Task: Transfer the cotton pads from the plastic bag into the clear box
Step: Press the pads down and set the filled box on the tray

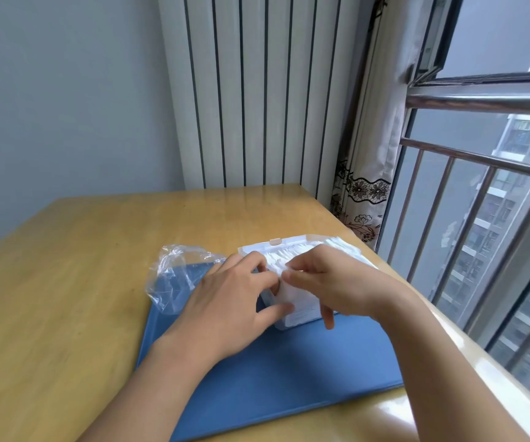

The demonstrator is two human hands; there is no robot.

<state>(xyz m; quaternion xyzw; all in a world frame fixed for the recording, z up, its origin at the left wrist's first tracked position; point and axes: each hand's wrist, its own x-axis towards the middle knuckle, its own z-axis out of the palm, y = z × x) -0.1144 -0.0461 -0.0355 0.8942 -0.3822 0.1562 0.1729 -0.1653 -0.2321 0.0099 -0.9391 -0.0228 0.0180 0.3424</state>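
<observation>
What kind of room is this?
Probably a room in a high-rise flat. A wooden table stands in the corner by a tall white radiator, and the barred window with its curtain looks out on apartment blocks.

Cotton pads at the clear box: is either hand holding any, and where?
Both hands, left hand and right hand, pinch the near end of the cotton pads standing in the clear box; the plastic bag lies unheld.
</observation>
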